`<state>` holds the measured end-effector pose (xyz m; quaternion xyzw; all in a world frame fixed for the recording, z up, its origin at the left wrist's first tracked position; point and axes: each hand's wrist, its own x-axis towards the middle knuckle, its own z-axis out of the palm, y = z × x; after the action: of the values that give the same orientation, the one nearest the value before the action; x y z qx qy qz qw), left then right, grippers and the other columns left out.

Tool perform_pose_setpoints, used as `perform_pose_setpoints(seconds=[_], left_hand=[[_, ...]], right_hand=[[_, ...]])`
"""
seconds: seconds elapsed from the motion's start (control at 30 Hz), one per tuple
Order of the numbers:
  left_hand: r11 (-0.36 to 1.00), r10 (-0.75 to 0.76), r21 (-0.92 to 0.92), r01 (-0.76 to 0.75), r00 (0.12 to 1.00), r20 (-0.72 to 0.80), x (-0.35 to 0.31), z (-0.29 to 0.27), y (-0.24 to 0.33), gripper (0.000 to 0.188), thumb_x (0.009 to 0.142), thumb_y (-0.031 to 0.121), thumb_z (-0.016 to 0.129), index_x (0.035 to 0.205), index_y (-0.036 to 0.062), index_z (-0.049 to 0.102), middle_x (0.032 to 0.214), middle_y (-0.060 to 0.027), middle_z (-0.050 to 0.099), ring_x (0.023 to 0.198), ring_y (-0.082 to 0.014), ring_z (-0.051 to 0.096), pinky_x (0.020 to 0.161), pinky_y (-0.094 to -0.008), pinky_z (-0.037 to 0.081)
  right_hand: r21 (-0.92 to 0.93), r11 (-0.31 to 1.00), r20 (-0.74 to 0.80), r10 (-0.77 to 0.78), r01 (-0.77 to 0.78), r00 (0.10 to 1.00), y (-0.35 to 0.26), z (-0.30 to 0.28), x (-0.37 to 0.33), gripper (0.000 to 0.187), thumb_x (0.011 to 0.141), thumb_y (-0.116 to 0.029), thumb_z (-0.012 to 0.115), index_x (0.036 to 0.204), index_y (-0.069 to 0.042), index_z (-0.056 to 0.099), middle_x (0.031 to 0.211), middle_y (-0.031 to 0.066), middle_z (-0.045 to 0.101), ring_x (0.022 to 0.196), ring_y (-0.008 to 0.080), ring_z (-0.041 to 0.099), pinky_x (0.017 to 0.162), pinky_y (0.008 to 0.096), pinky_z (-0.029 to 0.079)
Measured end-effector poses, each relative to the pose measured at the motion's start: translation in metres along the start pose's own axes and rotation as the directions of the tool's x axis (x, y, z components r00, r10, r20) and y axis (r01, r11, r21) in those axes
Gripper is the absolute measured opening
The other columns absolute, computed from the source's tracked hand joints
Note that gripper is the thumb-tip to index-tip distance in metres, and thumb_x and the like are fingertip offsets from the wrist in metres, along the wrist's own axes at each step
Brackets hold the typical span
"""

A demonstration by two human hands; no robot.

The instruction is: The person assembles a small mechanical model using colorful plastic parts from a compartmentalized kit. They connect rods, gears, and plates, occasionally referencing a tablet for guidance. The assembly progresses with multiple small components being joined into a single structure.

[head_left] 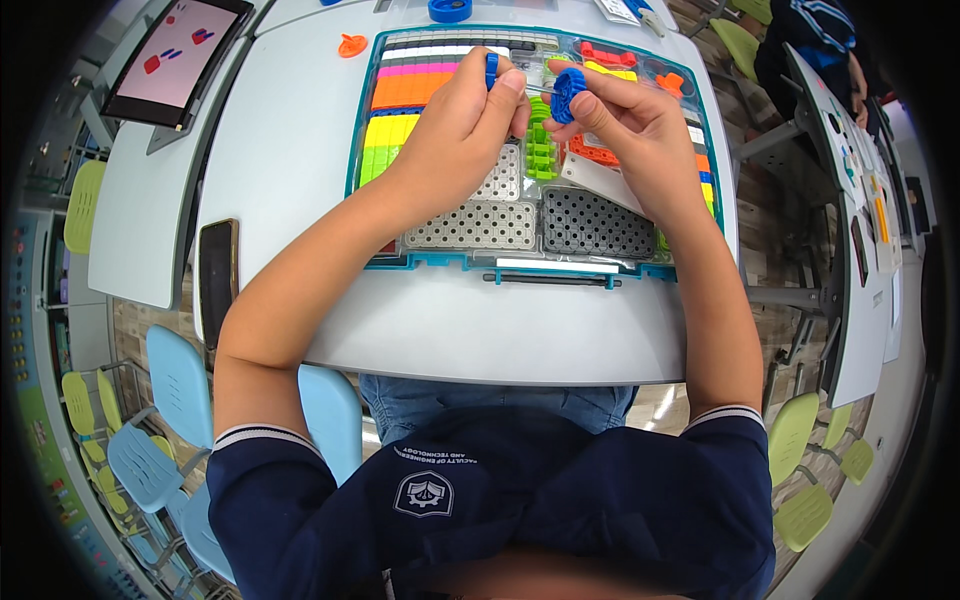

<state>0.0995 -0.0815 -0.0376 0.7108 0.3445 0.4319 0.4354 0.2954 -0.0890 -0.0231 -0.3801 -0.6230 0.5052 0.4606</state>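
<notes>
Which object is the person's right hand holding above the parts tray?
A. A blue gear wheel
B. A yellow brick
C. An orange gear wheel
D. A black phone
A: the right hand pinches a blue gear wheel over the parts tray, while the orange gear wheel and the black phone lie untouched on the table.

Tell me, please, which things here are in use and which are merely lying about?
In use:
left hand pinching a small blue piece
right hand holding a blue gear
thin rod between them
open parts tray

Lying about:
phone
tablet
orange piece
blue ring
</notes>
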Motion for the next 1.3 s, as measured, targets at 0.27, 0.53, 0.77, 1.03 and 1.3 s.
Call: perform_pose_setpoints(seconds=[0.27,0.53,0.77,1.03,1.3], left_hand=[[0.998,-0.036,-0.045,0.036,0.999,0.01,-0.0007,0.0018,0.0004,0.025,0.105,0.033,0.035,0.096,0.0094,0.041,0.078,0.0003,0.05,0.062,-0.0042,0.043,0.054,-0.0193,0.036],[0.989,-0.112,-0.089,0.115,0.993,0.043,-0.0011,0.0009,0.0036,0.023,0.104,0.031,0.039,0.098,0.0093,0.04,0.079,0.0008,0.048,0.062,-0.0044,0.043,0.054,-0.0193,0.037],[0.994,-0.085,0.069,0.081,0.994,0.065,-0.0025,0.0013,0.0064,0.028,0.093,0.015,0.064,0.104,0.0079,0.039,0.087,0.0019,0.048,0.076,-0.0029,0.047,0.066,-0.0179,0.04],[0.993,-0.106,0.065,0.101,0.991,0.077,-0.0011,0.001,0.0053,0.028,0.092,0.01,0.062,0.101,0.0072,0.036,0.088,-0.0003,0.05,0.081,-0.0046,0.05,0.071,-0.0202,0.043],[0.992,-0.097,0.092,0.09,0.993,0.075,-0.0016,0.0005,0.0039,0.027,0.092,0.01,0.061,0.099,0.0075,0.035,0.086,-0.0001,0.051,0.078,-0.0042,0.05,0.067,-0.0198,0.042]], right_hand=[[-0.023,0.997,-0.005,-0.075,0.075,0.997,0.0002,0.0009,-0.0005,0.041,0.085,-0.012,0.071,0.123,0.0,0.061,0.097,0.0095,0.069,0.088,0.013,0.066,0.082,0.0248,0.052],[-0.115,0.984,-0.071,-0.146,0.137,0.987,0.0031,0.0028,-0.0002,0.043,0.083,-0.009,0.072,0.124,0.0,0.06,0.098,0.0093,0.069,0.091,0.0135,0.066,0.084,0.0258,0.052],[-0.202,0.957,-0.079,-0.228,0.209,0.97,0.0028,0.0015,-0.001,0.048,0.081,-0.003,0.072,0.127,0.001,0.058,0.11,0.0106,0.066,0.099,0.0156,0.064,0.09,0.0288,0.053],[-0.287,0.896,-0.051,-0.369,0.34,0.928,0.0027,0.0033,-0.0009,0.051,0.076,0.004,0.073,0.124,0.003,0.058,0.121,0.0132,0.062,0.1,0.0174,0.064,0.092,0.0297,0.053],[-0.294,0.884,-0.053,-0.395,0.364,0.917,0.0021,0.0044,-0.002,0.049,0.075,0.006,0.073,0.121,0.005,0.059,0.123,0.0146,0.061,0.1,0.019,0.065,0.092,0.0305,0.053]])
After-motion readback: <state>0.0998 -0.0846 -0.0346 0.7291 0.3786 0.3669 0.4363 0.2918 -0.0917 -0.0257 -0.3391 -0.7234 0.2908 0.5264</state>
